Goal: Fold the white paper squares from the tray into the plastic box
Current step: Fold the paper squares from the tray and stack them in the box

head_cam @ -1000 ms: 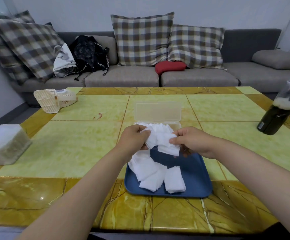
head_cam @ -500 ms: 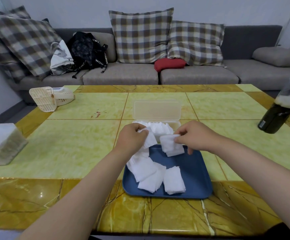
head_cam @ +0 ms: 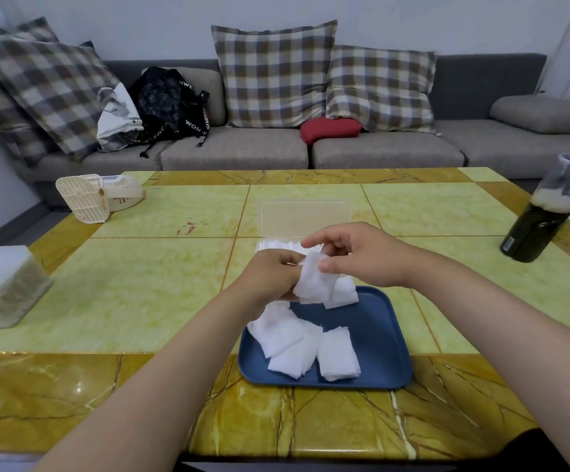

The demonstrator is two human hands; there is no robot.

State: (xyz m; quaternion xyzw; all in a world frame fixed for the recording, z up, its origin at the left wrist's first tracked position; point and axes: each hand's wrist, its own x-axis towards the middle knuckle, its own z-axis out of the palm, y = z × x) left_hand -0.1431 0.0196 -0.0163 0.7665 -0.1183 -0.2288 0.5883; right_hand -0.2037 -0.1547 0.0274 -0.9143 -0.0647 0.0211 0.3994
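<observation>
Both hands meet over the far edge of the blue tray (head_cam: pixel 379 338), holding one white paper square (head_cam: pixel 312 281) between them. My left hand (head_cam: pixel 270 275) grips its left side from below; my right hand (head_cam: pixel 358 257) pinches its upper right edge with thumb and fingers. A second white piece (head_cam: pixel 343 292) hangs just behind it. Several more white squares (head_cam: pixel 304 349) lie overlapped in the tray's left half. Behind the hands stands the clear plastic box (head_cam: pixel 305 218) with its lid raised, and white folded paper (head_cam: pixel 277 245) shows in it.
A dark bottle (head_cam: pixel 539 216) stands at the table's right edge. A cream fan-like device (head_cam: pixel 96 195) lies at the far left, a white tissue box (head_cam: pixel 1 284) at the near left. A grey sofa with plaid cushions and bags runs behind the yellow tiled table.
Both hands have drawn together and risen slightly. The paper held by my right hand now sits between both hands, where before each hand held paper separately.
</observation>
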